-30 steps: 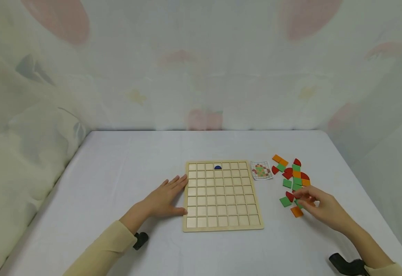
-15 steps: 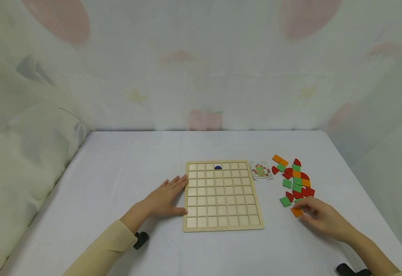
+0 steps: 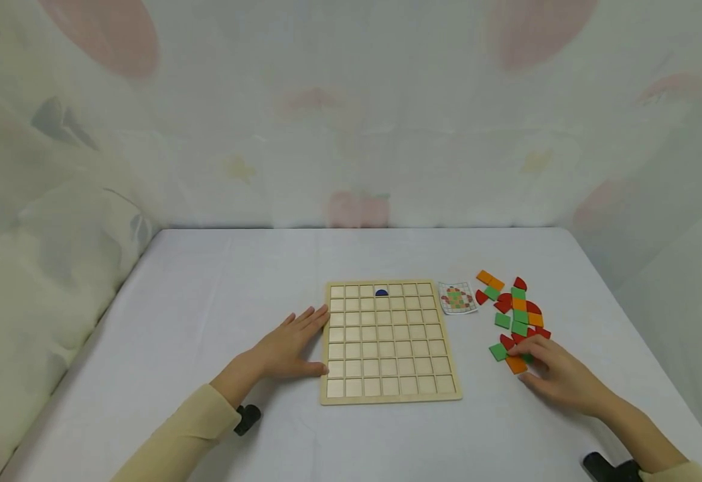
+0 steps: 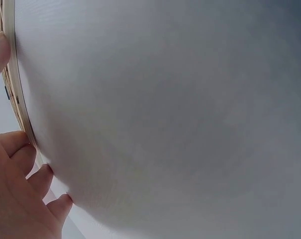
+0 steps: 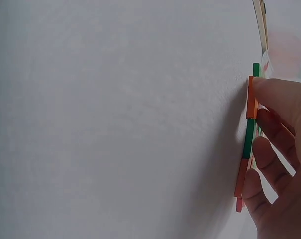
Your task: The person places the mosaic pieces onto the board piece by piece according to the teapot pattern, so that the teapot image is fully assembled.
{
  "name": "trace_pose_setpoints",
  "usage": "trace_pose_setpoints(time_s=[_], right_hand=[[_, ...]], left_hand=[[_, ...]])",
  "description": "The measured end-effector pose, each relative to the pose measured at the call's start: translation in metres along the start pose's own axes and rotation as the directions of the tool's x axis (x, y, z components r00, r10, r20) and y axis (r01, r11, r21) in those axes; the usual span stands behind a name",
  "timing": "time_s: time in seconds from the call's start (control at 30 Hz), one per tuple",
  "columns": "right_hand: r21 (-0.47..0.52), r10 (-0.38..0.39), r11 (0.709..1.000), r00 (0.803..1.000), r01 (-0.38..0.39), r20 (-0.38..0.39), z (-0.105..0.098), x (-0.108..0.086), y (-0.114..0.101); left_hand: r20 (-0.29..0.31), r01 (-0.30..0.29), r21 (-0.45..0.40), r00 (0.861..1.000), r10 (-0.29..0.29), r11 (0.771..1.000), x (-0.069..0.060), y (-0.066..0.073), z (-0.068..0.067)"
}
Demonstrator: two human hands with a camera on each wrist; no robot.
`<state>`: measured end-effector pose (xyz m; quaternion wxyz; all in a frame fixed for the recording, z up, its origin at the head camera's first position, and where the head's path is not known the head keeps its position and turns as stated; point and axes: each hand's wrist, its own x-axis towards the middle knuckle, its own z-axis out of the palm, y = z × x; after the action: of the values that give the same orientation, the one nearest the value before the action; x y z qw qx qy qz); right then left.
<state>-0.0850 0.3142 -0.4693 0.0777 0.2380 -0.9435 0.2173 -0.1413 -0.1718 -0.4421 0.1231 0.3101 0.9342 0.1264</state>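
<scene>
A pale wooden grid board (image 3: 392, 341) lies on the table, with one dark blue half-round piece (image 3: 381, 292) in its top row. My left hand (image 3: 289, 345) is spread against the board's left edge; in the left wrist view its fingertips (image 4: 2, 42) touch the frame. At the right lies a scatter of flat coloured tiles. My right hand (image 3: 558, 375) is at the near end of it, thumb and forefinger about opposite edges of an orange tile (image 3: 516, 365). In the right wrist view the thumb touches that orange tile (image 5: 251, 99). Some tiles are hidden under the hand.
A small printed card (image 3: 457, 298) with a coloured grid pattern lies between the board and the tiles. Green tiles (image 3: 502, 320), red quarter-round pieces (image 3: 520, 284) and more orange tiles (image 3: 489, 280) lie beyond the right hand. White cloth (image 3: 236, 281) covers the table.
My right hand has come down toward the near end of the tiles and onto the orange tile, which has shifted slightly away from me. My left hand and the board have stayed put.
</scene>
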Motion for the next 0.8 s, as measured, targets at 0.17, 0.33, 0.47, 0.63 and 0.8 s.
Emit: trace_pose_setpoints(time_s=[0.17, 0.33, 0.47, 0.63, 0.8], right_hand=[[-0.031, -0.01, 0.999, 1.0, 0.01, -0.003, 0.0014, 0.0017, 0.0018], [-0.035, -0.016, 0.999, 1.0, 0.015, -0.002, 0.0012, 0.0033, 0.0034], [-0.034, -0.01, 0.999, 1.0, 0.01, 0.002, 0.0014, 0.0043, 0.0039], [-0.028, 0.004, 1.0, 1.0, -0.004, 0.018, 0.0014, 0.0054, 0.003], [-0.007, 0.018, 1.0, 0.999, -0.017, 0.041, -0.0025, 0.0087, 0.0001]], left_hand=[[0.0, -0.005, 0.0, 1.0, 0.005, 1.0, 0.0, 0.0001, 0.0004], [0.003, 0.005, 0.009, 1.0, -0.006, 1.0, 0.0005, 0.0013, -0.0003], [0.006, 0.008, 0.006, 1.0, -0.008, 1.0, 0.0002, 0.0027, -0.0019], [0.009, 0.014, 0.004, 1.0, -0.014, 1.0, 0.0001, 0.0033, -0.0027], [0.01, 0.013, 0.003, 1.0, -0.013, 1.0, 0.0004, 0.0025, -0.0017]])
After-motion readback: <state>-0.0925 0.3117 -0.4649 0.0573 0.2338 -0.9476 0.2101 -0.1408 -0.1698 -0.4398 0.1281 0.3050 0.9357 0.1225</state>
